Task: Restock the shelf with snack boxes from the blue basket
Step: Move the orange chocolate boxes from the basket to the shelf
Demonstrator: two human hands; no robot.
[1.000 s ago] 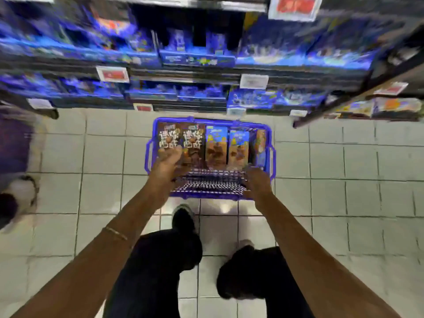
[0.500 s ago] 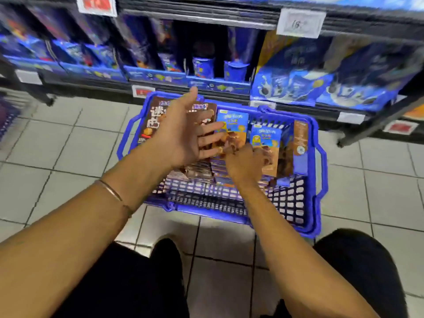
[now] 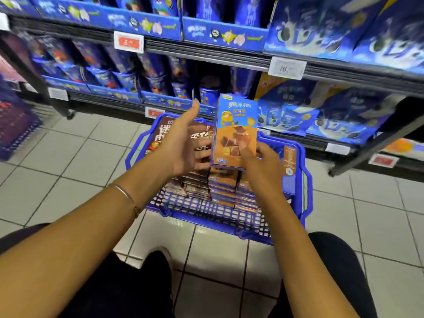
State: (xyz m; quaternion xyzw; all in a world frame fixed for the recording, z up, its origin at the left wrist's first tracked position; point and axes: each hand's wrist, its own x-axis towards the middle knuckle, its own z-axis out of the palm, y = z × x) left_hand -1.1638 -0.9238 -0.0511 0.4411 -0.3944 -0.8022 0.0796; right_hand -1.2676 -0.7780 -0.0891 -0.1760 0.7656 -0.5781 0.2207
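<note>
Head view: the right hand (image 3: pixel 259 161) grips a blue-and-orange box (image 3: pixel 236 120) by its lower end, thumb pressed on the front, holding it upright above the basket (image 3: pixel 306 180). The left hand (image 3: pixel 183 145) is spread open just left of the box, thumb up, fingers straight; whether they touch it is unclear. Brown boxes (image 3: pixel 164 134) stand packed in the basket, which sits on the floor (image 3: pixel 68 157) before the shelf (image 3: pixel 206 52)
</note>
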